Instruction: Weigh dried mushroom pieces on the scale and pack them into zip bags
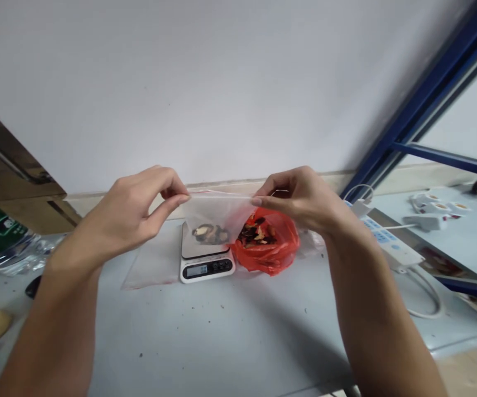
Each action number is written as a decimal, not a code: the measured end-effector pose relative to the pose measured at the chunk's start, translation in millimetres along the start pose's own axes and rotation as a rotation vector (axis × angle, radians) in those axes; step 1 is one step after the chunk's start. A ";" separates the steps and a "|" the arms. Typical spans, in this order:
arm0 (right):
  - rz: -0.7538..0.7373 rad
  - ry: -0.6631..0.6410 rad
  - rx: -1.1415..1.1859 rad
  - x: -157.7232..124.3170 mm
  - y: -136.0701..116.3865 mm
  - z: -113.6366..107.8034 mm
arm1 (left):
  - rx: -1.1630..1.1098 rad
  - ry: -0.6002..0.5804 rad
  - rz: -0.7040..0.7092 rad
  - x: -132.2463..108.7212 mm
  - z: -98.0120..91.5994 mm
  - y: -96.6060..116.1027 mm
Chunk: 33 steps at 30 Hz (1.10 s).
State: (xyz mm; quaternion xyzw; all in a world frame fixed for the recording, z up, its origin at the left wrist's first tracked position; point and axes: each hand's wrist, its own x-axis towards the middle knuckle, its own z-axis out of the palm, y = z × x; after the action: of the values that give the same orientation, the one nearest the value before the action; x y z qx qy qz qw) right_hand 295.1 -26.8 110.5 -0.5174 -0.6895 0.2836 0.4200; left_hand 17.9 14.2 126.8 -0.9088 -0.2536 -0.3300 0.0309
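Between my hands hangs a clear plastic bag with several brownish dried pieces at its bottom. My left hand pinches its top left corner, fingers closed. At the top right corner, my right hand grips the bag between thumb and fingers. Behind and under the bag sits a small white digital scale with a lit display; whether the bag touches its plate I cannot tell. Right of the scale, a red plastic bag stands open, holding dark and orange dried bits.
Another flat clear bag lies left of the scale. A large bottle with a green label is at the left. On the right are a white power strip with cables and a blue metal frame. A wall rises behind.
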 end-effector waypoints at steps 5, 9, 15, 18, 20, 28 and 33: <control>-0.015 -0.121 -0.119 -21.3 2.8 -28.1 | 0.012 -0.012 0.074 34.6 10.0 20.1; -0.103 -0.315 -0.178 -24.1 -1.5 -40.5 | 0.046 -0.066 0.164 72.0 28.4 47.0; -0.036 -0.251 -0.101 -16.3 14.2 -76.9 | 0.051 0.140 0.239 106.4 62.6 76.4; -0.052 0.134 -0.274 -23.1 34.4 -104.7 | -0.024 0.123 0.168 101.5 77.2 71.0; -0.092 0.342 -0.483 -32.1 54.1 -114.6 | -0.083 -0.017 0.139 93.1 87.8 63.6; -0.041 -0.049 -0.795 -74.7 142.4 -91.9 | -0.161 -0.290 0.049 68.2 120.1 55.7; 0.000 0.141 -0.662 -68.4 134.7 -100.8 | -0.168 -0.317 0.013 64.3 122.1 57.9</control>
State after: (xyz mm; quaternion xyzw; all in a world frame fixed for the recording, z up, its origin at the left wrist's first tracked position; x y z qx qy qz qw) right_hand 454.7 -55.3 28.8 -0.6441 -0.7135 0.0078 0.2756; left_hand 159.2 19.5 77.5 -0.9504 -0.2211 -0.2022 -0.0835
